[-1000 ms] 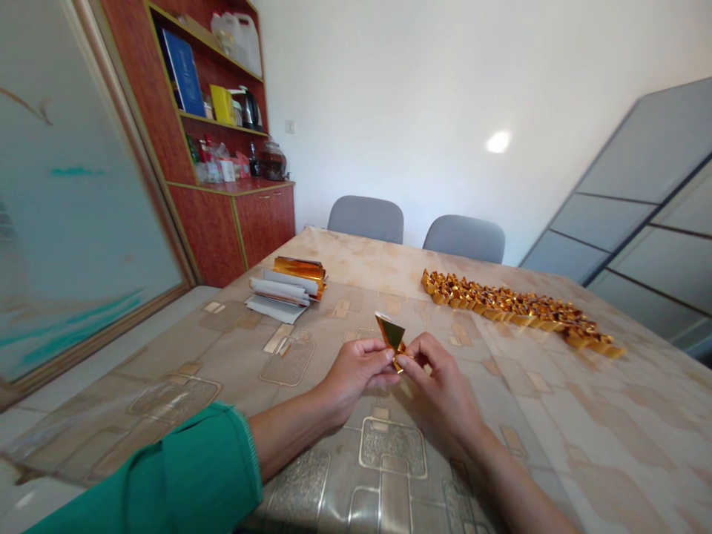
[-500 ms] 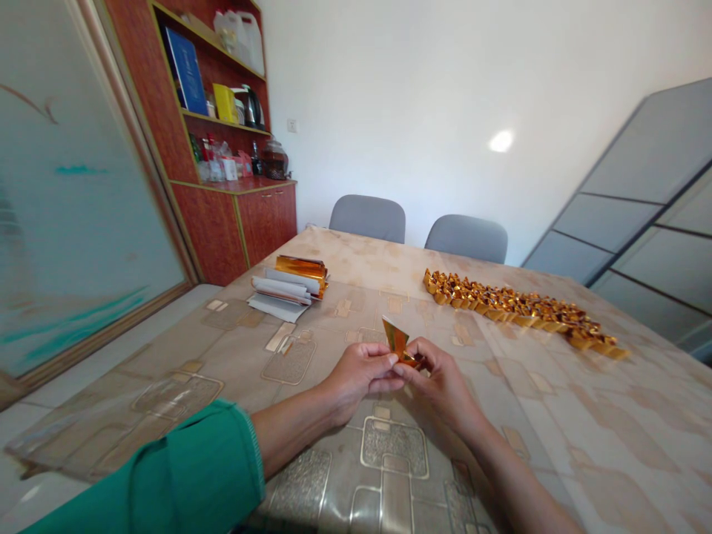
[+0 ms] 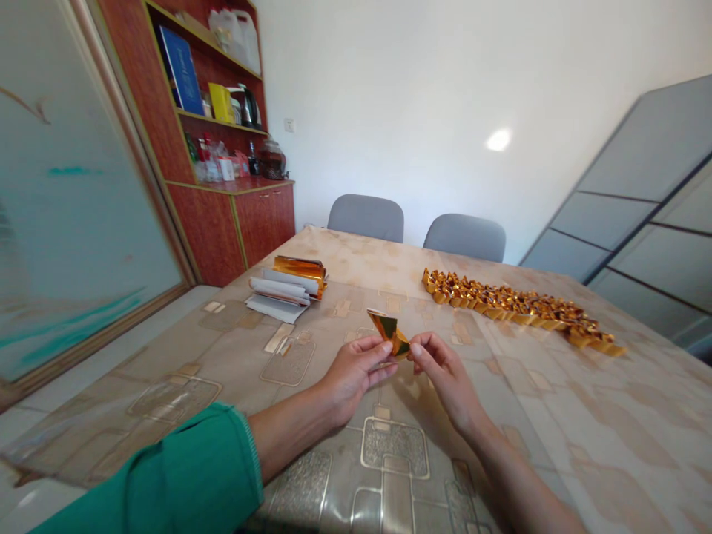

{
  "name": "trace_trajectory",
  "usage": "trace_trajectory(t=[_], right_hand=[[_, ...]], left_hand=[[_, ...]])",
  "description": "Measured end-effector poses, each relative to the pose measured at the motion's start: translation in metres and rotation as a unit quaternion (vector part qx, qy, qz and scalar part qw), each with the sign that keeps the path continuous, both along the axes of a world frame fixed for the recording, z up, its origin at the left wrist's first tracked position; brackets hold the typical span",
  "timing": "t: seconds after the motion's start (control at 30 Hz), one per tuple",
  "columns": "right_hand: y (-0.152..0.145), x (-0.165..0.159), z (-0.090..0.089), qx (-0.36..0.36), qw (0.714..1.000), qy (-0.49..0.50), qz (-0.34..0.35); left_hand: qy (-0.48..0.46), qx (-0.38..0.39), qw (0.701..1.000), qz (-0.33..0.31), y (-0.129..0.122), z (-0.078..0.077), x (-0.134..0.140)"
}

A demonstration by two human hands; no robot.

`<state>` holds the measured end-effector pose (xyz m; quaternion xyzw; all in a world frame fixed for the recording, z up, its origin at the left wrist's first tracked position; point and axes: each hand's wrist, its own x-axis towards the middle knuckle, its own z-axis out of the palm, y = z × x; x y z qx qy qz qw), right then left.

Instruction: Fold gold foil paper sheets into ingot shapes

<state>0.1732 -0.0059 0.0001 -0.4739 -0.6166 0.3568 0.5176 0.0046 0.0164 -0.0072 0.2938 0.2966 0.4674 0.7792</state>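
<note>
One gold foil piece (image 3: 391,332), partly folded, was pinched between both hands just above the table (image 3: 556,415), near the front middle. Left hand (image 3: 356,371) had thumb and fingertips closed on its left side; right hand (image 3: 445,374) had fingertips clamped on its right lower corner. One green sleeve (image 3: 183,478) covered the left upper arm. Far right on the table lay one long row of folded gold pieces (image 3: 517,308), too many and too small to count. Far left was one stack of white-backed sheets (image 3: 281,293) with one gold sheet bundle (image 3: 300,267) on top. Two grey chairs (image 3: 366,217) stood behind the table. One wooden cabinet (image 3: 222,148) stood left.
</note>
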Motion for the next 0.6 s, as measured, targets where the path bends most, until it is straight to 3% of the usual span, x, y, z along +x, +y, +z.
trace_trajectory(t=[0.3,0.6], right_hand=[[-0.003,-0.010,0.001,-0.004,0.999,0.030,0.033],[-0.007,-0.006,-0.002,0.063,0.998,0.001,-0.006]], left_hand=[[-0.026,-0.025,0.999,0.004,0.004,0.000,-0.001],[0.055,0.082,0.995,0.025,-0.001,0.004,-0.002]])
